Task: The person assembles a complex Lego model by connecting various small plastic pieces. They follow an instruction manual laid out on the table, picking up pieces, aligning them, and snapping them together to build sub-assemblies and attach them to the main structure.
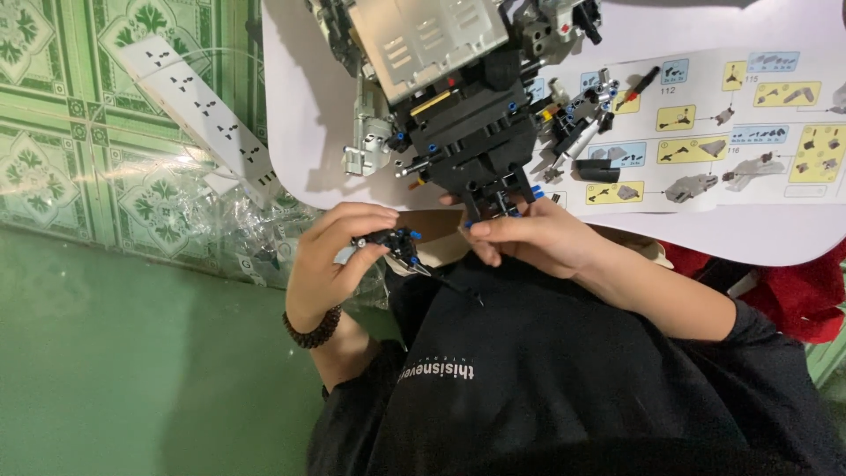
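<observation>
A white power strip (198,110) lies well left of the fingers. The left hand (333,260) pinches a small black sub-assembly (394,242) for fitting, while the right hand (538,240), fingers narrowed, steadies the black brick model (467,132) just above them, beside the instruction sheet (705,123)

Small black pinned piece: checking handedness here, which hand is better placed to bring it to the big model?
Probably the left hand: it holds the small piece, while the right hand touches the black model.
</observation>
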